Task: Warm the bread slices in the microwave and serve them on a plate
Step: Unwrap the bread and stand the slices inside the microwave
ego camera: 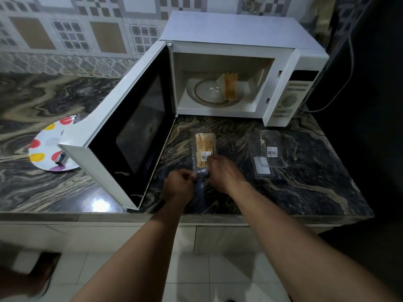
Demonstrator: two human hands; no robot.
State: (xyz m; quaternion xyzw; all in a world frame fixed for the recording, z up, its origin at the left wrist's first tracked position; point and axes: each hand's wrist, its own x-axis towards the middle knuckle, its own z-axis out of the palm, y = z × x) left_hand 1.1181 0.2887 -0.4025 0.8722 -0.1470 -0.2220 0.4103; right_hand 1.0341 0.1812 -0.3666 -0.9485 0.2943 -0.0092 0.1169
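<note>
Head view looks down on a dark marbled tabletop point(294, 188) with a white microwave point(239, 40) at the back, its door point(122, 136) swung wide to the left. Inside, on the glass turntable point(205, 92), some bread slices point(230, 86) already stand on edge, right of centre. In front of the oven lies a clear pack point(202, 149) with more slices in it and a barcode label on top. An empty pack point(266, 153) lies well apart to its right. A spotted plate point(43, 149) sits on the left, partly hidden behind the door.

Both hands work at the near end of the full pack. The left hand point(178, 186) has its fingers curled shut, pinching what looks like the near edge of the plastic. The right hand point(222, 173) has its fingers closed on the top of the pack by the label. I judge that the person is prying the lid open to get the remaining slices out.

The risks from here lie in the plastic. If the lid pops free suddenly, the light pack may jerk and spill slices onto the tabletop or over the near edge to the floor. Squeezing too hard could crush the soft bread. The slices standing on edge in the oven may topple when more are added beside them.
</note>
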